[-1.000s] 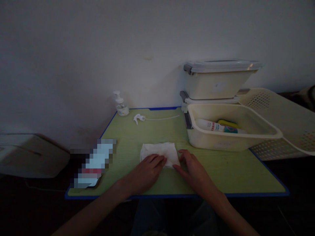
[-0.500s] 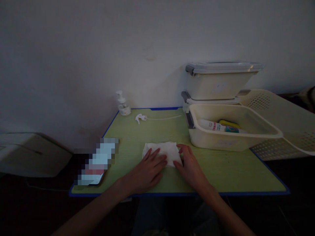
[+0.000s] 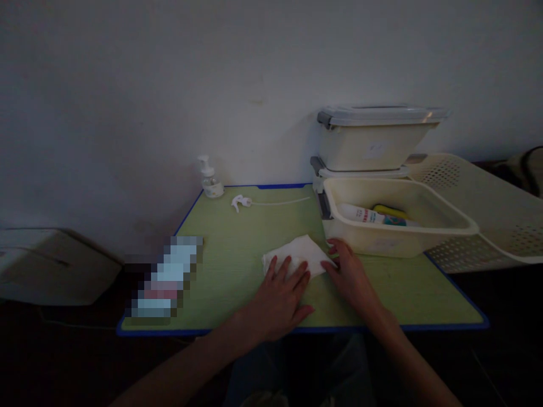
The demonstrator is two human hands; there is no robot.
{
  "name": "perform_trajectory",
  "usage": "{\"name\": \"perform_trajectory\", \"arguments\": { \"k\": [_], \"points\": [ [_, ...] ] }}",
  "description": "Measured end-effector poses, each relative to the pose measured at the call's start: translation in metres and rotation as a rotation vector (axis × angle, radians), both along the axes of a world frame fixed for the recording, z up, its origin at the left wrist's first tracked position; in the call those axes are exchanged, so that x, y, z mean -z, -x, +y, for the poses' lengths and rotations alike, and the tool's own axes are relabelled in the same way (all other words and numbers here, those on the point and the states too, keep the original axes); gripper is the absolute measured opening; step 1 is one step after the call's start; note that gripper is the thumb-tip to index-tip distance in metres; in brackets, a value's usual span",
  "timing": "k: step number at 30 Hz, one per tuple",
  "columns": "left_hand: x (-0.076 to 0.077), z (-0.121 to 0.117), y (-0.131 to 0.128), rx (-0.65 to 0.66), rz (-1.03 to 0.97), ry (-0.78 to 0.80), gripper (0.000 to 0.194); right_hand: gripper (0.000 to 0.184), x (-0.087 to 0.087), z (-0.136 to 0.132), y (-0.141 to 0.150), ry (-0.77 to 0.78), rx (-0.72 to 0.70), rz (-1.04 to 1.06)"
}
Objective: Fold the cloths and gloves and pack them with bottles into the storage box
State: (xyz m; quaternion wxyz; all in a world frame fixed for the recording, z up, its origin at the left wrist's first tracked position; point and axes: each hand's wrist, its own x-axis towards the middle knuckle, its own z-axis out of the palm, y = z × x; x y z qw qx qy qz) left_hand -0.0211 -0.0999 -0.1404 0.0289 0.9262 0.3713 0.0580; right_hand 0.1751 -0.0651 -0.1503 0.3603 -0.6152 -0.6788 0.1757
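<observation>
A folded white cloth [image 3: 306, 249] lies flat on the green tabletop [image 3: 229, 271], turned at an angle with one corner pointing away from me. My left hand [image 3: 282, 297] rests palm down on its near left part, fingers spread, covering some of it. At the cloth's right corner is my right hand [image 3: 350, 277]. Its thumb touches the cloth edge, while the bent index finger stays apart from the thumb, close to the front of a cream bin [image 3: 403, 240]. The right hand's other fingers are partly hidden.
In the bin lie a white bottle [image 3: 356, 213] and a yellow sponge [image 3: 390, 211]. Behind it stand stacked lidded boxes [image 3: 377, 141]; a perforated basket [image 3: 487, 198] is at right. A trigger sprayer head [image 3: 241, 202], pump bottle [image 3: 212, 183] and blurred phone [image 3: 169, 277] sit on the table.
Both hands have moved right across the table. The cloth has shifted right with them and turned, from lying square to lying at an angle. My left fingers have spread apart.
</observation>
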Motion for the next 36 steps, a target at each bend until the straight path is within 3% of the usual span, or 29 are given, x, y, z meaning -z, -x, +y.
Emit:
{"name": "perform_trajectory", "arguments": {
  "k": [6, 10, 15, 23, 30, 36],
  "points": [
    [-0.008, 0.007, 0.000, -0.012, -0.066, 0.057, 0.047, 0.038, 0.007, -0.004, 0.005, -0.012, 0.002, -0.019],
    [-0.017, 0.027, -0.008, -0.153, -0.197, 0.111, 0.034, 0.038, 0.006, -0.005, 0.007, -0.005, 0.016, -0.032],
    [-0.017, 0.052, -0.019, -0.287, -0.272, 0.161, 0.035, 0.039, 0.003, -0.007, 0.007, 0.014, 0.016, -0.057],
    [-0.010, 0.073, -0.026, -0.213, -0.469, 0.194, 0.034, 0.039, 0.006, -0.007, 0.005, -0.027, 0.004, -0.045],
    [0.001, 0.072, -0.023, -0.210, -0.412, 0.155, 0.019, 0.051, 0.004, -0.007, 0.009, 0.035, 0.034, -0.041],
    [-0.008, 0.080, -0.018, -0.196, -0.337, 0.155, 0.014, 0.066, -0.003, -0.005, 0.018, 0.126, 0.047, -0.112]
  ]
}}
